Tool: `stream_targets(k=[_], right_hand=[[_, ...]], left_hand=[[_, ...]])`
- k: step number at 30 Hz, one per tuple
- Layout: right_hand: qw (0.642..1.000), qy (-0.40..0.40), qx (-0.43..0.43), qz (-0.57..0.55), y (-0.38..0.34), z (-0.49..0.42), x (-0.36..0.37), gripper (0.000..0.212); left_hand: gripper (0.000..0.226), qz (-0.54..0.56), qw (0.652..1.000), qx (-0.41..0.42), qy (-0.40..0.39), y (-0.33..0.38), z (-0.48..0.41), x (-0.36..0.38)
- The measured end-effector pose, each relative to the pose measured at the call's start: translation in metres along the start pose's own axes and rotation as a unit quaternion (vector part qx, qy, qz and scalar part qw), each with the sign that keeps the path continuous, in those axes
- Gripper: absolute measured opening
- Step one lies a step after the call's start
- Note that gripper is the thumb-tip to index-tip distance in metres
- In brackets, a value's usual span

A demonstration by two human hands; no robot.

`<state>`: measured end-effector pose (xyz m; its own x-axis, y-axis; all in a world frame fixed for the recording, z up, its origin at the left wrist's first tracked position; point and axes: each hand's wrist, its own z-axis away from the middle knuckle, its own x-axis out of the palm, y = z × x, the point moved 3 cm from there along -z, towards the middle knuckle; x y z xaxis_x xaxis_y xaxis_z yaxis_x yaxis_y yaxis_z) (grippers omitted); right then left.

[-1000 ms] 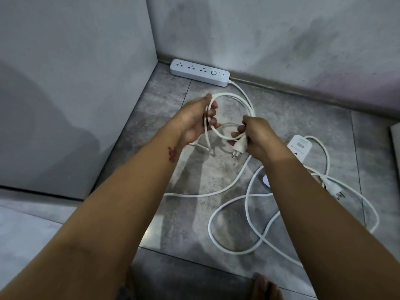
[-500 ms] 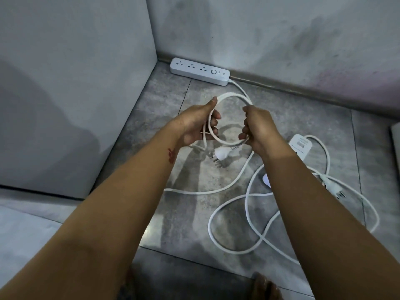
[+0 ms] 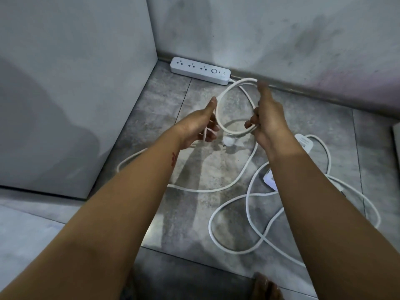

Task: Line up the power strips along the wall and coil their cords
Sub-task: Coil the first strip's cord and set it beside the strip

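1. Far left: tall smooth grey panel [image 3: 75, 83], meeting the stained grey back wall [image 3: 281, 29] at a corner.
2. Next, left hand [image 3: 199, 126]: fingers curled round the left side of the round white cord loop [image 3: 236, 132], thumb straight up along it.
3. Behind, in the corner: long white three-socket power strip [image 3: 200, 70], flush along the wall base. Counts as placed. Appears to feed the held loop from its right end.
4. Under the loop: white plug [image 3: 228, 140], blurred. Hanging or lying on the grey stone-look floor tiles [image 3: 194, 224], cannot tell.
5. Then right hand [image 3: 268, 118]: lower fingers hooked round the loop's right side, forefinger stretched forward toward the loop's top, motion-blurred.
6. Progress, as judged: first coil only begun. Long slack white cord run [image 3: 205, 190], seemingly the same cord, left to gather.
7. Right: second white power strip [image 3: 304, 144], partly hidden behind the right forearm, well off the wall, not yet lined up.
8. Around it: loose white floor cords [image 3: 229, 234] crossing in tangled loops. Likely need untangling before coiling.
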<state>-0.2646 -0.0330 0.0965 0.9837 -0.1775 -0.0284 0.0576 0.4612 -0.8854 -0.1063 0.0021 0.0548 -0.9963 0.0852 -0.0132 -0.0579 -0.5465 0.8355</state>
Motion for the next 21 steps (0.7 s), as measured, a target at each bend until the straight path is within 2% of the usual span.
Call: stream_targets(k=[4, 6, 10, 14, 18, 21], right_hand=[[0.996, 0.053, -0.022, -0.073, 0.003, -0.009, -0.005, 0.033], [0.993, 0.070, -0.038, -0.082, 0.005, -0.012, -0.007, 0.030], [0.982, 0.077, -0.035, -0.170, 0.006, -0.012, -0.004, 0.031], [0.970, 0.056, -0.025, -0.234, 0.005, -0.006, 0.006, 0.029], [0.950, 0.027, 0.017, -0.310, 0.014, -0.001, 0.020, 0.030], [0.962, 0.006, 0.020, -0.271, 0.022, 0.003, 0.027, 0.036]], left_hand=[[0.077, -0.101, 0.995, 0.003, 0.001, -0.016, -0.001, -0.005], [0.081, -0.126, 0.992, 0.000, -0.013, -0.019, 0.000, -0.005], [0.088, -0.141, 0.988, -0.022, -0.055, -0.026, 0.003, -0.008], [0.085, -0.014, 0.996, -0.007, -0.085, -0.029, 0.003, -0.001], [0.084, 0.118, 0.989, -0.014, -0.083, -0.025, -0.005, 0.017], [0.076, 0.196, 0.979, -0.011, -0.053, -0.021, -0.011, 0.026]])
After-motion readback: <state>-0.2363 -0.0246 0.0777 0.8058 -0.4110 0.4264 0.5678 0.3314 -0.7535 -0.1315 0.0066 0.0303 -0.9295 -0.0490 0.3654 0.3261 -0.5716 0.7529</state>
